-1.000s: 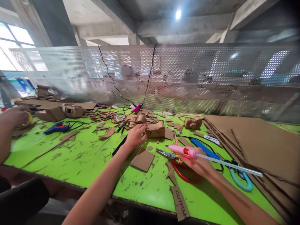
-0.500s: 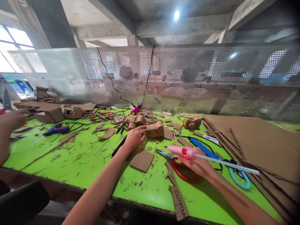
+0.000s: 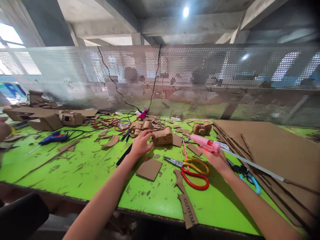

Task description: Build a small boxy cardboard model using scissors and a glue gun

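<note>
My left hand (image 3: 142, 143) reaches to the left end of a small cardboard model (image 3: 162, 137), fingers curved and apart; whether the fingertips touch it is unclear. A second cardboard piece (image 3: 142, 126) lies just behind that hand. My right hand (image 3: 215, 158) is wrapped round a pink glue gun (image 3: 206, 142), held above the table with a long clear stick trailing out to the right. Scissors with red and yellow handles (image 3: 196, 181) lie below it. A flat cardboard piece (image 3: 149, 168) rests between my arms.
A blue glue gun (image 3: 53, 138) and cardboard models (image 3: 71, 118) are on the left. Another model (image 3: 202, 128) sits behind the right hand. Large cardboard sheets (image 3: 270, 143) cover the right side, with cyan-handled pliers (image 3: 246, 173) beside them. A perforated metal screen (image 3: 180, 83) stands behind. Another person's hand (image 3: 4, 129) shows far left.
My right hand has lifted the pink glue gun up and to the right, uncovering the scissors' handles. The other person's hand at the left has moved mostly out of view.
</note>
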